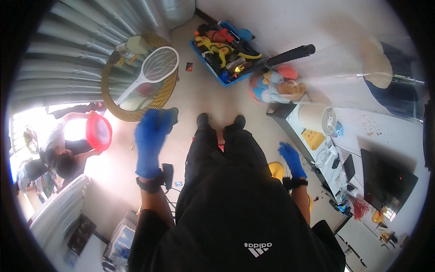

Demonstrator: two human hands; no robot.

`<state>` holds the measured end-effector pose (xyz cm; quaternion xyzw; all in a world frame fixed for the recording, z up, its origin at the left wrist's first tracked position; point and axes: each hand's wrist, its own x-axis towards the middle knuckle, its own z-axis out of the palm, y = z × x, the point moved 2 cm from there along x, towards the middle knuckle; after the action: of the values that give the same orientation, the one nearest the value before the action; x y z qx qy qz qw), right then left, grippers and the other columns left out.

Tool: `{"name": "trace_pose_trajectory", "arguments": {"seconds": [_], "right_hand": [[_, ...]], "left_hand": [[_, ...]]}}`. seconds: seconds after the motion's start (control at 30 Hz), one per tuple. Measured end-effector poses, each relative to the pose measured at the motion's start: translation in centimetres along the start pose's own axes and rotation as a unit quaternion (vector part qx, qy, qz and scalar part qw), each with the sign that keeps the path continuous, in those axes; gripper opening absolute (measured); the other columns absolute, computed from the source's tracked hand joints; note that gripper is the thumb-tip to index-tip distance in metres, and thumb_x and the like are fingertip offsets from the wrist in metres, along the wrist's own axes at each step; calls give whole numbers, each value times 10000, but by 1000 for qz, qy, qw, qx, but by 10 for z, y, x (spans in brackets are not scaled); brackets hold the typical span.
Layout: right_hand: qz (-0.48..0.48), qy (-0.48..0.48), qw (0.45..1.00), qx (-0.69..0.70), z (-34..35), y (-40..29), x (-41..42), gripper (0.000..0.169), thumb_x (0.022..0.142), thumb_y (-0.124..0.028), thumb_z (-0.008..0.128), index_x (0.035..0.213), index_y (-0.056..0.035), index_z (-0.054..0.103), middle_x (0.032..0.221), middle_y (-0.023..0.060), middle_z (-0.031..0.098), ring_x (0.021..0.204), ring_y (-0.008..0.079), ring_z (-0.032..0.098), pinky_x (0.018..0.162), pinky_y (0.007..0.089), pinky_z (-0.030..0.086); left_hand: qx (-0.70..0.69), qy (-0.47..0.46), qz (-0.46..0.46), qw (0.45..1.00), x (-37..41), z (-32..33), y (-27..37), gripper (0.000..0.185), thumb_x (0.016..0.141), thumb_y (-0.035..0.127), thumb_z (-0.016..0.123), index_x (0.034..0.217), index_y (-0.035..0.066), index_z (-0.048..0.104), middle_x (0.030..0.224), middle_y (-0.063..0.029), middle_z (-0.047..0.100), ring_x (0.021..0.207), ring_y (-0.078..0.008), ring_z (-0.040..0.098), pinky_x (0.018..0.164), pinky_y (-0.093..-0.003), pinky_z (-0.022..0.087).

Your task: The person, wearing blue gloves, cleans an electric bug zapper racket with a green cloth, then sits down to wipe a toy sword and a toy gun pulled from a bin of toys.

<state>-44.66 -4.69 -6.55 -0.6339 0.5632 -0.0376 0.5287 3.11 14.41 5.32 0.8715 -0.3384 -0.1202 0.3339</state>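
My left hand [153,139], in a blue glove, is raised near the lower edge of a round glass-topped table with a woven rim [106,98]. A small grey-green item [174,115] shows at its fingertips; blur hides what it is. A white electric fly swatter [159,64] lies across the table top, beside a pale box [137,45] and a glass jar. My right hand [290,158], also gloved in blue, hangs with fingers apart and nothing in it, left of a long white-topped cabinet [311,154].
A blue bin [210,73] of toys stands by the wall, with stuffed toys [278,86] beside it. At the left, another person [68,163] holds a red basin [99,132]. A lamp shade [316,119] and cables sit on the cabinet. Small cards lie on the floor.
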Motion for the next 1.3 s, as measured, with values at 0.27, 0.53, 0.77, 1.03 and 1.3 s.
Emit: {"name": "trace_pose_trajectory", "arguments": {"seconds": [0.27,0.53,0.77,1.03,1.3], "right_hand": [[-335,-169,926,-45,54,-176,53,663,771,-222,695,1331,-62,379,1312,136,459,1175,255,477,969,346,394],[-149,-157,974,65,33,-77,92,409,758,-152,688,1137,-68,558,1093,138,599,974,256,599,844,335,474],[37,-219,975,5,45,-59,114,269,819,-288,628,865,-23,638,654,84,650,586,160,629,536,256,466],[152,-96,928,-326,190,40,190,360,786,-401,547,831,-64,668,815,182,649,801,360,618,702,427,487],[238,-234,882,-331,360,192,247,287,777,-309,483,851,-120,685,948,190,625,905,372,594,770,450,478]], "left_hand": [[-5,-247,144,958,-47,114,153,170,788,210,625,919,107,589,824,-103,602,705,-297,615,600,-372,498],[-240,-292,133,916,-54,191,185,152,818,204,617,915,92,586,793,-77,590,673,-261,608,599,-325,497],[30,-158,71,985,19,237,68,172,841,229,600,918,76,580,827,-77,609,693,-276,609,589,-362,478],[152,-315,-173,921,46,279,-162,313,870,332,459,874,46,587,855,-177,634,781,-396,608,680,-484,481],[19,-246,-194,949,20,305,-250,289,877,314,463,848,57,591,815,-197,619,758,-393,591,649,-473,461]]}}
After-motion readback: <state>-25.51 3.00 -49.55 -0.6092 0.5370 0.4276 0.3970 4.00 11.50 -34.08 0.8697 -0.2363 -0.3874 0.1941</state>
